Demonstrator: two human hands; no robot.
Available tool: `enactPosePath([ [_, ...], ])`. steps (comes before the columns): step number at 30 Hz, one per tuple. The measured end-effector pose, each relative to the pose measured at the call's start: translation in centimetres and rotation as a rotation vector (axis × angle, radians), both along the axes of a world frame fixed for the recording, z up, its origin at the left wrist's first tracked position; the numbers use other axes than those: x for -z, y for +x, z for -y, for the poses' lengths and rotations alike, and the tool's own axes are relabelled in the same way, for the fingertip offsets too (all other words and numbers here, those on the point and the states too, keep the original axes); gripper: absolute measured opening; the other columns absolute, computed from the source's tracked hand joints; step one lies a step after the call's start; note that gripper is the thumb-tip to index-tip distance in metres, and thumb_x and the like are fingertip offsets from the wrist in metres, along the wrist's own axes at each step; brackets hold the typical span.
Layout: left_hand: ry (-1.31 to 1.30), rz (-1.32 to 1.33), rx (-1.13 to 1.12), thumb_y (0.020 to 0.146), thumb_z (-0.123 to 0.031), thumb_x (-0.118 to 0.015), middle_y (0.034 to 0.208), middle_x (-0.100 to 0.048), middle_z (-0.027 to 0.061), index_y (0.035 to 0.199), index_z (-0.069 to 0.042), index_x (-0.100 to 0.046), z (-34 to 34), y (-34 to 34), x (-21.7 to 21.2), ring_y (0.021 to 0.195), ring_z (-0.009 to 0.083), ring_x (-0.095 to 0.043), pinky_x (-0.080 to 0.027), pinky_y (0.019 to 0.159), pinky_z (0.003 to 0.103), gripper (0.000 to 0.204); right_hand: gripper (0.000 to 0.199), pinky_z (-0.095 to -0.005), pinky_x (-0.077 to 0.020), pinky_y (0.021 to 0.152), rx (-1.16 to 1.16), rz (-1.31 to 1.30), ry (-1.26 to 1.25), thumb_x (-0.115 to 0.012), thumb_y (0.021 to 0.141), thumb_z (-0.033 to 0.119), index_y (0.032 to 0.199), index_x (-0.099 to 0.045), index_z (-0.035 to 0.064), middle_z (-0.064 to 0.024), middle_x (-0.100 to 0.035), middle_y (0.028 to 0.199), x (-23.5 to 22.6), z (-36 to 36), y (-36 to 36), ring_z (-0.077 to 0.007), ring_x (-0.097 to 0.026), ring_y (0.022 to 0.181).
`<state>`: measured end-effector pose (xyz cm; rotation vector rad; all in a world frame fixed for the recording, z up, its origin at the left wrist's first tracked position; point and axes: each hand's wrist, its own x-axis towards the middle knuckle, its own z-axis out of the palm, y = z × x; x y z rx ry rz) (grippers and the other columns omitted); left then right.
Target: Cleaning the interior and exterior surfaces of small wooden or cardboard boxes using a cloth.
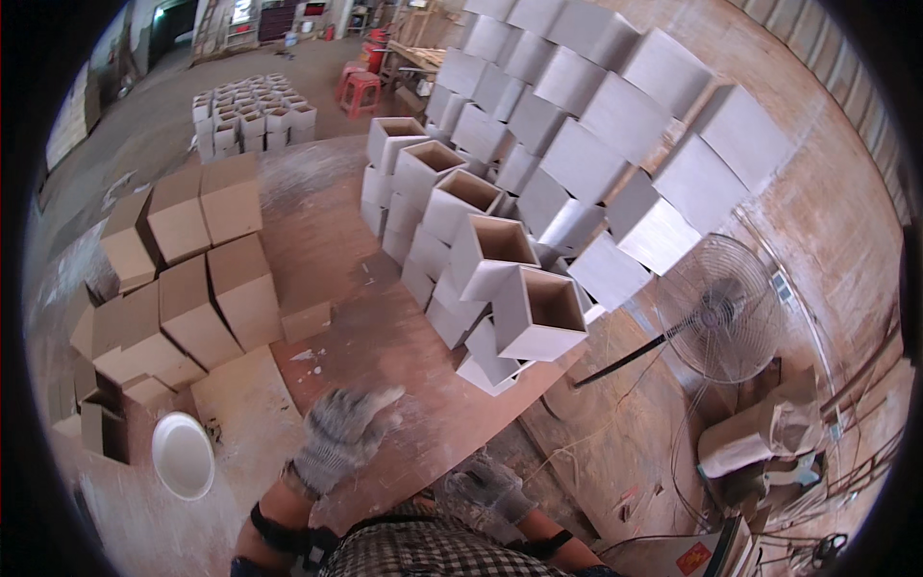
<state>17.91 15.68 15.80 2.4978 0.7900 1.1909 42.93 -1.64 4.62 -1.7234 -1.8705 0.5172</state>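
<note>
Currently your left hand (344,428), in a grey knit glove, is raised over the dusty floor (404,327), fingers spread, holding nothing. Your right hand (488,486), gloved too, sits low near your body, loosely curled, nothing in it as far as visible. Nearest to the left hand: a white round bowl (183,455) on the floor just to its left. Ahead and right of both hands, a row of white open-topped boxes (538,313). Left of the left hand, brown boxes (197,298). A fan (721,313) stands beyond the right hand.

L hand (344,431) blurred; R hand (488,486) part-hidden.
</note>
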Motion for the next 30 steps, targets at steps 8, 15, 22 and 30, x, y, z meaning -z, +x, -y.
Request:
enactPosePath([
  [8,0.217,-0.394,0.245,0.081,-0.024,-0.068,0.091,-0.065,0.0121,0.128,-0.014,-0.055,-6.2,14.7,-7.1,0.082,0.0301,-0.062,-0.049,0.075,0.043,0.049,0.03,-0.0432,-0.0489,0.068,0.45,-0.078,-0.109,-0.066,0.083,0.04,0.087,-0.066,0.0098,-0.0129,-0.064,0.082,-0.1,6.1,3.5,-0.0344,-0.062,0.078],
  [15,0.227,-0.614,0.24,0.08,-0.028,-0.067,0.092,-0.067,0.0105,0.117,-0.016,-0.061,-7.2,20.6,-7.2,0.084,0.0293,-0.065,-0.051,0.076,0.045,0.039,0.025,-0.0413,-0.0515,0.067,0.586,-0.063,-0.114,-0.066,0.083,0.036,0.083,-0.069,0.011,-0.0117,-0.067,0.081,2.2,8.8,6.8,-0.0315,-0.065,0.077],
  [22,0.255,-0.578,0.247,0.081,-0.031,-0.066,0.095,-0.067,0.0098,0.111,-0.015,-0.062,-6.2,21.4,-6.8,0.088,0.0291,-0.064,-0.049,0.08,0.044,0.035,0.023,-0.0415,-0.0513,0.062,0.504,0.003,-0.049,-0.068,0.082,0.032,0.082,-0.07,0.0091,-0.0131,-0.066,0.075,1.9,7.3,7.7,-0.0324,-0.065,0.07],
  [30,0.19,-0.36,0.211,0.082,-0.028,-0.067,0.088,-0.065,0.0112,0.115,-0.015,-0.062,-5.4,18.7,-5.9,0.082,0.0312,-0.062,-0.048,0.074,0.045,0.036,0.025,-0.0419,-0.0506,0.062,0.46,-0.043,-0.085,-0.068,0.082,0.033,0.083,-0.067,0.008,-0.0144,-0.065,0.076,1.0,6.6,7.0,-0.0339,-0.064,0.07],
])
